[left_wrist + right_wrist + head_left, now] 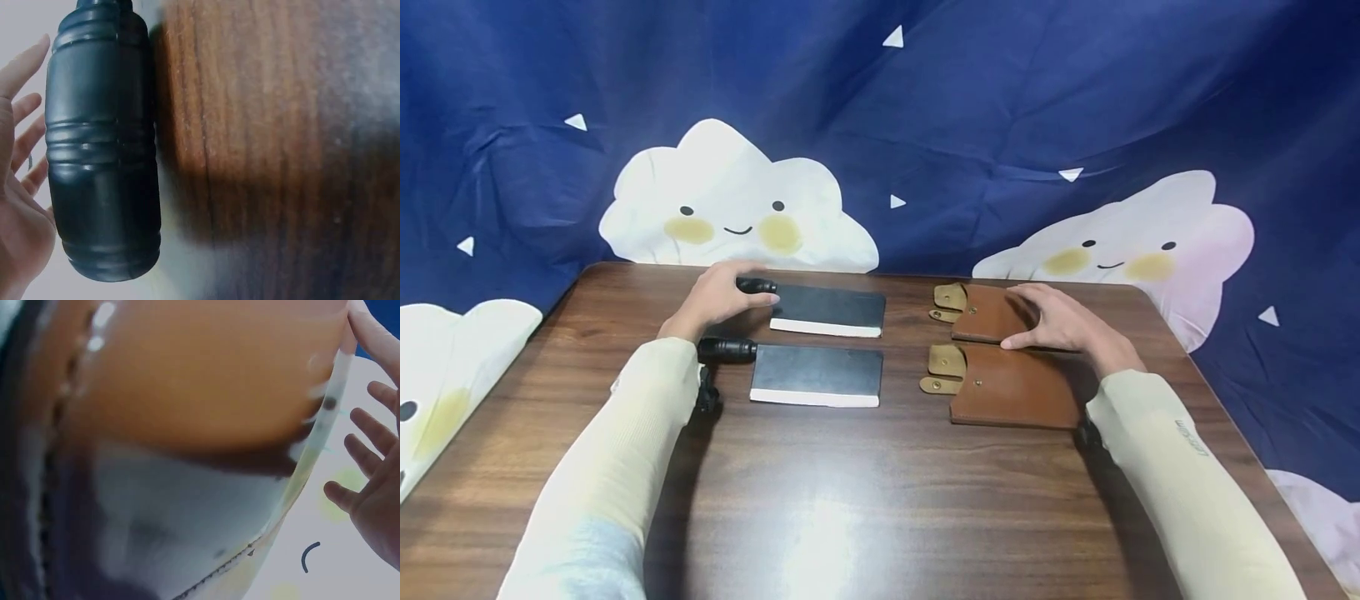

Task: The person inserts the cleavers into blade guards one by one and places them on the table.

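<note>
A dark blue cloth (970,100) printed with white clouds (737,187) hangs beyond the far edge of the desk (925,500). Pale sleeves (640,417) reach in from near left and near right. The left hand (718,296), fingers loosely spread and thumb apart, covers part of the handle of the far cleaver (831,308); whether it touches, I cannot tell. The near cleaver (817,375) lies just nearer. To their right, the right hand (1058,317) hides the right part of the far sheath (992,312), fingers spread, thumb by the far edge of the near sheath (1018,387); contact is unclear. The desk is glossy brown wood grain. Both blades are dark rectangles with bright edges; the near handle (103,144) is black, rounded and ringed with grooves. The sheaths are brown, leather-like and studded, with tan straps (946,361). Both cleavers lie flat, long axes left to right, handles left, bright edges towards the near side; the sheaths' straps extend left
</note>
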`<state>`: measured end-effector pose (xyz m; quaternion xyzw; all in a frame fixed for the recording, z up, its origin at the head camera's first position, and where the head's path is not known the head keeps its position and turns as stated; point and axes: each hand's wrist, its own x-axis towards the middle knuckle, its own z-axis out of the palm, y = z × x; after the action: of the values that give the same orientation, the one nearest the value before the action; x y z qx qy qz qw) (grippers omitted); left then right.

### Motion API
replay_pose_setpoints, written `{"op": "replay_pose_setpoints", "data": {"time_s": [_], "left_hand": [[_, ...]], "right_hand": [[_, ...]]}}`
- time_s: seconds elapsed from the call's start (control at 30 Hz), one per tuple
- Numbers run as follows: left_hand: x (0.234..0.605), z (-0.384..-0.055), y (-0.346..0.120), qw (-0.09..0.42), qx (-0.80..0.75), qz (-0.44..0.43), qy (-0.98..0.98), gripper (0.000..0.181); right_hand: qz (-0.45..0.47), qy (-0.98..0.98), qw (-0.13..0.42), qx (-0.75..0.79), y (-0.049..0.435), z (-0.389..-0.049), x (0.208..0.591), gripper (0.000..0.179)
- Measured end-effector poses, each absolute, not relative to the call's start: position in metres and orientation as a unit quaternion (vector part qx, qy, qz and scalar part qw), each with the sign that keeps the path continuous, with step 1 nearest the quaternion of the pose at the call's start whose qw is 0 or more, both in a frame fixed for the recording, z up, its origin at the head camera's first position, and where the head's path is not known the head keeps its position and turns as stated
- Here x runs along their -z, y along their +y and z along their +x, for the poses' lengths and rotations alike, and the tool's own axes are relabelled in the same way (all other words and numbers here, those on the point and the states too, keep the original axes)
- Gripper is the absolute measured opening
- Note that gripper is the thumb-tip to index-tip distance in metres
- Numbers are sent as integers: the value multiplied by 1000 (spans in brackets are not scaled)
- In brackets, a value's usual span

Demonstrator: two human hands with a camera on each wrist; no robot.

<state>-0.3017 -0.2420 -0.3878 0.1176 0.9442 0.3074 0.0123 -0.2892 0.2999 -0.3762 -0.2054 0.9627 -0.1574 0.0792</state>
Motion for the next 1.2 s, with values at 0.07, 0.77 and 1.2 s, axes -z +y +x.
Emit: {"op": "replay_pose_setpoints", "data": {"time_s": [0.07, 0.77, 1.2], "left_hand": [[390, -301, -244, 24, -309, 108, 945, 72], [402, -307, -242, 48, -320, 100, 941, 59], [401, -317, -242, 40, -299, 123, 945, 44]], "right_hand": [[-211, 959, 91, 165, 299, -293, 378, 106], [-190, 961, 141, 141, 293, -311, 390, 116], [-213, 959, 128, 136, 300, -311, 392, 111]]}}
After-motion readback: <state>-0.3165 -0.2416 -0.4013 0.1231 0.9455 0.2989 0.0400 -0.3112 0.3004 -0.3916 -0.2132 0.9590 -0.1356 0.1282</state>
